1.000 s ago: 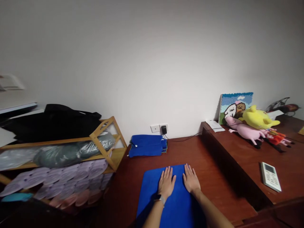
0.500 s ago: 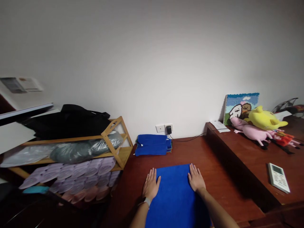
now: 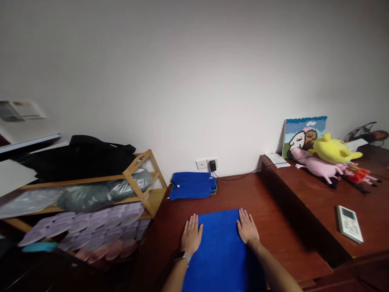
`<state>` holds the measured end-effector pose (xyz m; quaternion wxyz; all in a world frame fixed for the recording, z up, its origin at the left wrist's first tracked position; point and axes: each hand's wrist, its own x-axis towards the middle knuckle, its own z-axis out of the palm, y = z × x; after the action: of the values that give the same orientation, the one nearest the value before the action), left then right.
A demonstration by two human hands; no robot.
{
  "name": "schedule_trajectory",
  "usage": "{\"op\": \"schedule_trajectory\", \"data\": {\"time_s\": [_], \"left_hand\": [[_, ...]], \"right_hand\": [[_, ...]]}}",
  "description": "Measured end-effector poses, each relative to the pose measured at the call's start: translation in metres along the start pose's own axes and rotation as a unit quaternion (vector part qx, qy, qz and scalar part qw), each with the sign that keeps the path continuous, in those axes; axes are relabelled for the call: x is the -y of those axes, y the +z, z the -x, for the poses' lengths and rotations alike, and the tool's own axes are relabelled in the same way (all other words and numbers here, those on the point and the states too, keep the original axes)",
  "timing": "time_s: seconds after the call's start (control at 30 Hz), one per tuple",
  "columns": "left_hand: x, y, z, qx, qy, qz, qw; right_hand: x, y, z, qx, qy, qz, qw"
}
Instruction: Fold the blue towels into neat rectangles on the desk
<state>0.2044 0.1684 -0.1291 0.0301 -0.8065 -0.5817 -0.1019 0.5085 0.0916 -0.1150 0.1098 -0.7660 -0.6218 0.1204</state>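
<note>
A blue cloth [image 3: 219, 247] lies spread flat on the reddish-brown table [image 3: 243, 190], running down past the bottom of the view. My left hand [image 3: 191, 235], with a watch on its wrist, lies flat at the cloth's left edge near its far corner, fingers stretched out. At the far right corner rests my right hand [image 3: 247, 227], also flat with fingers extended. Beyond them, near the wall, is a stack of folded blue cloths [image 3: 191, 186].
A wooden rack [image 3: 156, 198] with slippers, plastic-wrapped items and a black bag [image 3: 82, 158] stands left. On the raised right surface are plush toys [image 3: 331, 150], a picture [image 3: 304, 134], papers and a white remote [image 3: 349, 223]. A black plug [image 3: 212, 165] sits in the wall socket.
The whole view has shifted slightly, so things appear a little further left. Both hands stay flat at the edges of the cloth.
</note>
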Motion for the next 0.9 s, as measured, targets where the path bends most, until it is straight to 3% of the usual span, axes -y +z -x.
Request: {"op": "schedule_trajectory", "data": {"time_s": [0.1, 0.27, 0.37, 0.47, 0.7, 0.8, 0.9], "left_hand": [[-0.043, 0.002, -0.005, -0.040, 0.059, 0.028, 0.997], [-0.135, 0.019, -0.010, -0.015, 0.167, 0.083, 0.982], [-0.151, 0.027, -0.011, -0.008, 0.154, 0.091, 0.984], [-0.123, 0.026, -0.008, 0.013, 0.120, 0.076, 0.990], [-0.001, 0.008, 0.008, 0.031, -0.006, 0.024, 0.999], [0.023, 0.008, 0.013, 0.015, -0.023, 0.012, 1.000], [0.026, 0.009, 0.015, 0.006, -0.025, 0.000, 1.000]], "right_hand": [[0.000, 0.001, -0.001, -0.003, -0.001, -0.007, 1.000], [-0.001, -0.001, 0.000, 0.007, -0.003, 0.001, 1.000], [-0.001, -0.001, 0.000, 0.008, -0.003, 0.009, 1.000], [-0.002, 0.000, 0.000, 0.005, -0.004, 0.008, 1.000], [-0.001, 0.000, 0.001, 0.009, 0.000, 0.000, 1.000], [0.000, -0.001, 0.002, 0.016, 0.003, 0.003, 1.000], [0.001, -0.004, 0.003, 0.016, 0.003, 0.006, 1.000]]}}
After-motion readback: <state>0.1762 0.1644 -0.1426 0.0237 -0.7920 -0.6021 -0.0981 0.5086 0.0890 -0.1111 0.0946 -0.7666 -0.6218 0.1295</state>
